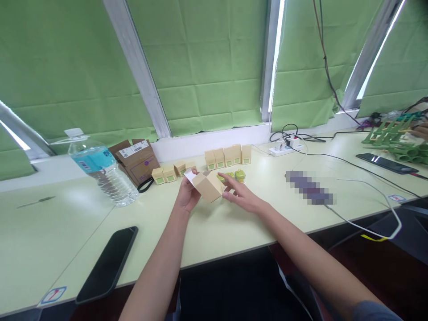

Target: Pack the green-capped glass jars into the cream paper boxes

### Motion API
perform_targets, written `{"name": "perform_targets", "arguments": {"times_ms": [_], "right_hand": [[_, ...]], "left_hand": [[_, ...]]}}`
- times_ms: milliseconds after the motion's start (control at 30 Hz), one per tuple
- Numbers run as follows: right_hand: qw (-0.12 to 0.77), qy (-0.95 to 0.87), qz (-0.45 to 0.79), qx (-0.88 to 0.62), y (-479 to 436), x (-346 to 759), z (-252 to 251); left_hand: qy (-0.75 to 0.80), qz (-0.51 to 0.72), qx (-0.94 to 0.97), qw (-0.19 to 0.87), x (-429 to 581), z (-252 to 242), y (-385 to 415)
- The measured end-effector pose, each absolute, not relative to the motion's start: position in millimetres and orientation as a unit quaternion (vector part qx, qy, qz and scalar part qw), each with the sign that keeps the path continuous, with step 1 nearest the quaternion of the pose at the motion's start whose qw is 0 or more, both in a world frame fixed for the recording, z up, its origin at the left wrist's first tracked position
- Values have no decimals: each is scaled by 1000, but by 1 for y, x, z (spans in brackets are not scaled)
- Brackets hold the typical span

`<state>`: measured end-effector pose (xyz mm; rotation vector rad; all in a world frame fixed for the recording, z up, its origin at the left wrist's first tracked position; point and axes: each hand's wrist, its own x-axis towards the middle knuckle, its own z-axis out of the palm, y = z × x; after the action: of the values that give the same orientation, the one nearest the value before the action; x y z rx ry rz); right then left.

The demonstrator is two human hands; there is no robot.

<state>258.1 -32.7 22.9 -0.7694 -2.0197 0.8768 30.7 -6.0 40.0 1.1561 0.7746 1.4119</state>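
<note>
My left hand [189,195] is closed round the left side of a small tan cardboard box [209,187], tilted above the table. A white flap [190,175] stands up at the box's left end. My right hand [241,194] grips the box's right edge lightly, thumb low and index finger at the top. Just behind the right hand sit several small green-and-yellow items [240,175], partly hidden by the fingers. Farther back stands a row of upright tan boxes [229,157] with green labels. Closed boxes [170,173] of the same kind stand behind my left hand.
A large water bottle [109,174] leans at the left beside an open brown carton [140,162]. A black phone [109,263] lies near the front edge. At the right are a blurred-out object [309,187] with a white cable, a power strip [286,149] and another phone [386,163].
</note>
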Motion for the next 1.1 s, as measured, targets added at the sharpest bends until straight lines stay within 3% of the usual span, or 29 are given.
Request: {"name": "perform_targets", "arguments": {"times_ms": [267, 600, 1100], "right_hand": [[367, -806, 386, -259, -38, 252, 23], [398, -811, 324, -280, -33, 258, 22], [418, -797, 312, -304, -25, 260, 18]], "left_hand": [[276, 583, 455, 614, 45, 32, -12], [275, 645, 432, 568, 44, 31, -8], [301, 545, 557, 549, 59, 38, -22]]}}
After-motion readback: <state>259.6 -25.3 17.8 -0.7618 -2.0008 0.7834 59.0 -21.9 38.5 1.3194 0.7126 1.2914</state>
